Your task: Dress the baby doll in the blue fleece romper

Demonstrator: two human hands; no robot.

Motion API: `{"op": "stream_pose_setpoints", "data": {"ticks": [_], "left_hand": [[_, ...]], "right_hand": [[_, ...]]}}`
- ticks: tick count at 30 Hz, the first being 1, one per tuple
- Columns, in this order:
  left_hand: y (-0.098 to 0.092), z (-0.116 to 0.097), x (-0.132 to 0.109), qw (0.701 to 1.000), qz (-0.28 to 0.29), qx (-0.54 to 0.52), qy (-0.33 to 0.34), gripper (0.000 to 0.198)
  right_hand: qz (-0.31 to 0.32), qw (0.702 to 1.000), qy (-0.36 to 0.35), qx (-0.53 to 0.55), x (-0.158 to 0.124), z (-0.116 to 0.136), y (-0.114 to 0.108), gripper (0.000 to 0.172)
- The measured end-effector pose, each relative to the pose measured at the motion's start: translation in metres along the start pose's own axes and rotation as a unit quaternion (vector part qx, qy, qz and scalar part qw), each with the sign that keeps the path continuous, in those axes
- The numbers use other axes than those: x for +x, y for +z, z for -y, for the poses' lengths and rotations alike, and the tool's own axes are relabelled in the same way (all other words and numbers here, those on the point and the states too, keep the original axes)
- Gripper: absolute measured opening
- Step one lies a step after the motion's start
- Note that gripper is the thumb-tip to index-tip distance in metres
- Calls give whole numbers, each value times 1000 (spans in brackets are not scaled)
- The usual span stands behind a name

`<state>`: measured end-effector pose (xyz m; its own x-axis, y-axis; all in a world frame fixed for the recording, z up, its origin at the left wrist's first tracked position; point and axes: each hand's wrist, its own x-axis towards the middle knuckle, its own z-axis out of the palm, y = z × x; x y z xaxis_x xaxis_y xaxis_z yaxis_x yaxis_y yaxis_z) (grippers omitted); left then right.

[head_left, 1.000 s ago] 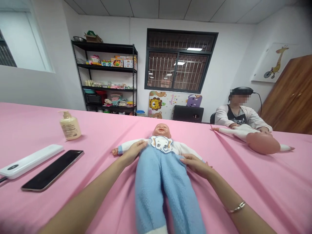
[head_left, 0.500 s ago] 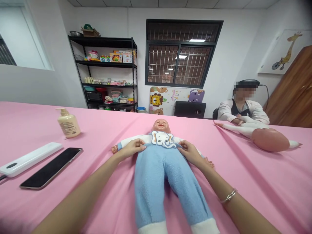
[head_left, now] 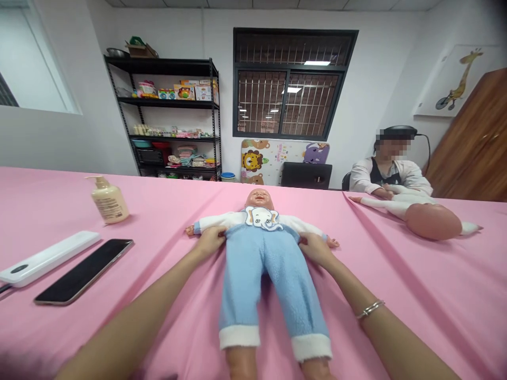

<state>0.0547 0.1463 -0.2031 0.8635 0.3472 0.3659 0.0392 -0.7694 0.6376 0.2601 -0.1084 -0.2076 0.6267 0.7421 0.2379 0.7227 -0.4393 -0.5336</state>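
A baby doll [head_left: 259,199] lies face up on the pink-covered table, its head at the far side. It wears a white long-sleeved top with an elephant bib front [head_left: 263,218] and fluffy light blue trousers [head_left: 245,264] with white cuffs. My left hand [head_left: 210,241] grips the waist of the trousers on the left side. On the opposite side my right hand [head_left: 314,248] pinches the waist, fingertips partly hidden by the cloth. The doll's bare lower legs show below the cuffs, cut off by the bottom edge.
At left are a pump bottle [head_left: 109,200], a white handheld device [head_left: 51,257] and a black phone [head_left: 85,272]. On the right lies another doll [head_left: 433,220], near a seated person [head_left: 390,169]. A shelf rack [head_left: 170,103] stands against the back wall.
The trousers have moved up the doll, and its bare lower legs now show. Both hands have shifted slightly outward along the waist. The doll's arms lie more in view.
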Motion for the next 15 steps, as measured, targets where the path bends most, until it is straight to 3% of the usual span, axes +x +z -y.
{"op": "stream_pose_setpoints", "data": {"ticks": [5, 9, 12, 15], "left_hand": [[7, 4, -2, 993, -114, 16, -27, 24], [2, -7, -6, 984, -175, -13, -45, 22], [3, -27, -4, 976, -211, -26, -56, 23], [13, -61, 4, 975, -220, -15, -19, 22]], "right_hand": [[-94, 996, 10, 1, -2, -5, 31, 19], [-123, 992, 9, 22, -1, -4, 44, 21], [-127, 992, 18, -21, 1, -2, 47, 23], [-125, 991, 22, -45, 1, 0, 47, 22]]}}
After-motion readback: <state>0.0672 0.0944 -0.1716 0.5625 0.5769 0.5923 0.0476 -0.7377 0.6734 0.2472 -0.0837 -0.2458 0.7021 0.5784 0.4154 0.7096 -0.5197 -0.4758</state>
